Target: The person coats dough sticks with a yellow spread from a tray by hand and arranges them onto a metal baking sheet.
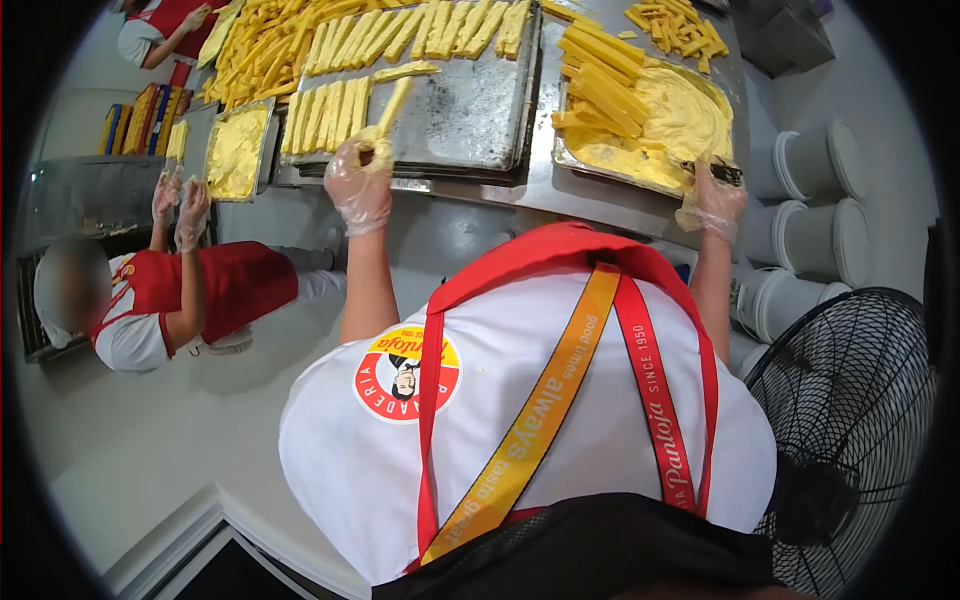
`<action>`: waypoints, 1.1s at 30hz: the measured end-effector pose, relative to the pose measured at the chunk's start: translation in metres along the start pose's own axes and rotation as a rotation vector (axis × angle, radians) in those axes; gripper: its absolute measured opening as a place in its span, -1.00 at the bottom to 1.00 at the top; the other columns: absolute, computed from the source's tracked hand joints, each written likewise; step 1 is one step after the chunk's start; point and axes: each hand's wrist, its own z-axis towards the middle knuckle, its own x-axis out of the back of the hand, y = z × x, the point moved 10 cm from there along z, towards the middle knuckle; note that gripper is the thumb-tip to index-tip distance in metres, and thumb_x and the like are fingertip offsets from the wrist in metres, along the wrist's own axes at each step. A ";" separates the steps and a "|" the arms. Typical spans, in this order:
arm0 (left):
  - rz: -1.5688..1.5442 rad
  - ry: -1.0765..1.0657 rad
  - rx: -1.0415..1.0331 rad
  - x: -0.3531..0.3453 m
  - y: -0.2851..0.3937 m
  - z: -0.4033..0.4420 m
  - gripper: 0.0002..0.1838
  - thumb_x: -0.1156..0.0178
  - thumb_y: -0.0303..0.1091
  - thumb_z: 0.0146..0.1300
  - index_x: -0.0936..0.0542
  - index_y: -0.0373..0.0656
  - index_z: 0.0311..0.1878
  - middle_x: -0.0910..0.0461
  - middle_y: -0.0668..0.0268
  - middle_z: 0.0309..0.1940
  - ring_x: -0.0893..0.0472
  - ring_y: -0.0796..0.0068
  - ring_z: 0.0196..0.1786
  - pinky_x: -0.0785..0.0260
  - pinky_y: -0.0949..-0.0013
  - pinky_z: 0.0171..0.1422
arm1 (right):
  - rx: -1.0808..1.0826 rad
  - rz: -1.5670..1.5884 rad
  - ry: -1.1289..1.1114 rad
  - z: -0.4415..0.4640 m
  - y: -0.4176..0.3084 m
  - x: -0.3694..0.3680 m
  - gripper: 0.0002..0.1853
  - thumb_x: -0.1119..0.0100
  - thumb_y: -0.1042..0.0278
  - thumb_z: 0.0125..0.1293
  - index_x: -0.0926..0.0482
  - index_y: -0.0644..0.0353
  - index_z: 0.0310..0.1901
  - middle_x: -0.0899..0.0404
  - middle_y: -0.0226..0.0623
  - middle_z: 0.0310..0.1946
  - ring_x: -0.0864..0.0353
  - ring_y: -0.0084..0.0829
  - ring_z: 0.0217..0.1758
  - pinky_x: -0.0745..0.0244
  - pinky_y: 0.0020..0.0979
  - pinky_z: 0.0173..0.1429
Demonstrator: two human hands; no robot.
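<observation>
1. Pale grey floor point(270, 420) spreads beneath a shiny metal surface point(545, 185), with stacked white plastic buckets point(835, 160) and a round black wire-cage fan point(850, 400) on the right.
2. On the left of the surface rests a dark rectangular metal baking tray point(470, 110), carrying two rows of sticks thickly coated in pale yellow cream point(327, 115); one more coated stick point(405, 70) lies crosswise between the rows.
3. To its right sits a shallow metal tray point(622, 180) of smooth yellow cream point(690, 110), with plain yellow sticks point(605, 85) piled along its left side.
4. The left hand point(360, 180), in a clear plastic glove, is curled closed around the lower end of a cream-smeared yellow stick point(396, 103), which points upward over the baking tray.
5. The right hand point(718, 195), likewise gloved, is bent at the cream tray's near right corner, beside a dark, yellow-smeared piece point(726, 173); whether it grips that piece cannot be told.
6. At far left stands a co-worker in a red apron point(235, 290), both gloved hands raised near another cream-filled tray point(237, 150).
</observation>
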 end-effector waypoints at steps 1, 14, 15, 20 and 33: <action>0.127 0.046 -0.032 0.007 -0.008 -0.001 -0.81 -0.35 -0.38 0.02 -0.67 -0.19 -0.26 -0.67 0.19 -0.42 -0.66 0.27 -0.37 -0.50 0.30 -0.22 | 0.037 -0.013 -0.001 -0.005 -0.017 0.001 -0.60 -0.44 0.14 -0.01 -0.67 0.34 -0.29 -0.72 -0.16 -0.33 -0.73 -0.30 -0.26 -0.56 -0.31 -0.12; 0.345 -0.072 0.080 -0.021 -0.062 -0.006 -0.75 -0.35 -0.35 -0.04 -0.56 -0.28 -0.33 -0.57 0.00 -0.40 -0.57 -0.05 -0.28 -0.40 0.06 -0.17 | 0.387 0.090 -0.296 -0.057 -0.096 -0.018 -0.69 -0.38 0.13 0.08 -0.65 0.20 -0.29 -0.69 -0.22 -0.44 -0.69 -0.31 -0.35 -0.54 -0.33 -0.20; 0.384 -0.064 0.064 -0.021 -0.054 -0.004 -0.74 -0.36 -0.34 -0.03 -0.56 -0.27 -0.30 -0.56 0.01 -0.37 -0.56 -0.04 -0.26 -0.39 0.07 -0.17 | 0.409 0.136 -0.396 -0.065 -0.100 -0.020 -0.70 -0.37 0.12 0.10 -0.65 0.19 -0.29 -0.68 -0.23 -0.45 -0.69 -0.31 -0.35 -0.54 -0.33 -0.21; 0.109 -0.133 -0.201 -0.067 0.054 0.015 -0.59 -0.37 -0.27 0.05 -0.52 -0.17 -0.04 -0.57 0.14 -0.19 -0.57 0.08 -0.15 -0.43 0.12 -0.06 | 0.336 -0.234 -0.187 0.002 -0.061 -0.024 -0.69 -0.29 0.11 0.16 -0.64 0.22 -0.26 -0.67 -0.13 -0.39 -0.67 -0.13 -0.33 -0.54 -0.23 -0.20; -0.023 -0.516 -0.951 -0.239 0.202 -0.022 -0.68 -0.08 -0.39 0.17 -0.59 0.05 0.02 -0.65 0.22 -0.23 -0.62 0.15 -0.10 -0.46 0.17 0.00 | 0.298 -0.243 -0.174 0.014 -0.081 -0.023 -0.69 -0.29 0.10 0.18 -0.62 0.22 -0.28 -0.67 -0.15 -0.39 -0.66 -0.20 -0.34 -0.53 -0.28 -0.20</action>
